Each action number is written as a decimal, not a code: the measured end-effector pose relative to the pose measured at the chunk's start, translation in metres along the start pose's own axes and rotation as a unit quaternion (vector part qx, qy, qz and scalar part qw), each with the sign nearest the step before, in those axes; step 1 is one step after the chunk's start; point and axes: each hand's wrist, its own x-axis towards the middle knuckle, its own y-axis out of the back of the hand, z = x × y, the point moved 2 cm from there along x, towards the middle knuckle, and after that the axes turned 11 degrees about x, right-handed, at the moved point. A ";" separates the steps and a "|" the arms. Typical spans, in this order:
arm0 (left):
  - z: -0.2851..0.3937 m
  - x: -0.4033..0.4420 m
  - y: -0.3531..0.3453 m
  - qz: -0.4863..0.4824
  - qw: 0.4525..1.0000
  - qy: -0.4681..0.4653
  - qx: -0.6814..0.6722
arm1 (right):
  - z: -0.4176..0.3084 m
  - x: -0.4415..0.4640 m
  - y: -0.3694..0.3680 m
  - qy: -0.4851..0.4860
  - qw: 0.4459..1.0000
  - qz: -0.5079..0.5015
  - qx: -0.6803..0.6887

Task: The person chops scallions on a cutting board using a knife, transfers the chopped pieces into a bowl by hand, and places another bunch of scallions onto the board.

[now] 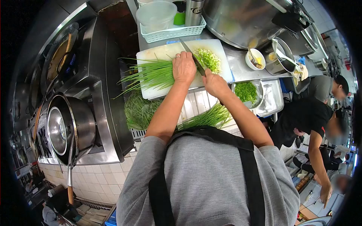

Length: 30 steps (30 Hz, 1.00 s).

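Observation:
On the white cutting board [224,64], my left hand [184,67] presses down on a bunch of long green stalks [156,73] with its fingers together. My right hand [215,83] is wrapped round the handle of a knife [193,56], whose blade lies beside my left fingertips and points toward the back of the board. Chopped pale-green pieces [207,60] are heaped to the right of the blade. Below the board's right end, a container holds finely chopped greens [245,92]. More uncut stalks [211,116] lie nearer my body, between my forearms.
A basket [173,34] with tubs stands behind the board, beside a large steel pot [241,22]. A small bowl [255,59] and a metal tray [272,98] are at the right. The stove with a pot [85,124] is at the left. Co-workers [301,116] stand at the right.

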 end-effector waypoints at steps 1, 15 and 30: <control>0.000 -0.001 0.001 -0.005 1.000 0.000 -0.002 | 0.001 0.002 0.001 -0.001 1.000 0.000 0.001; 0.002 0.000 0.003 -0.021 1.000 0.016 -0.007 | -0.007 0.007 0.000 -0.017 0.999 0.014 0.044; -0.012 -0.008 0.010 0.049 0.998 0.018 -0.024 | -0.048 0.007 0.060 -0.068 0.986 -0.143 -0.045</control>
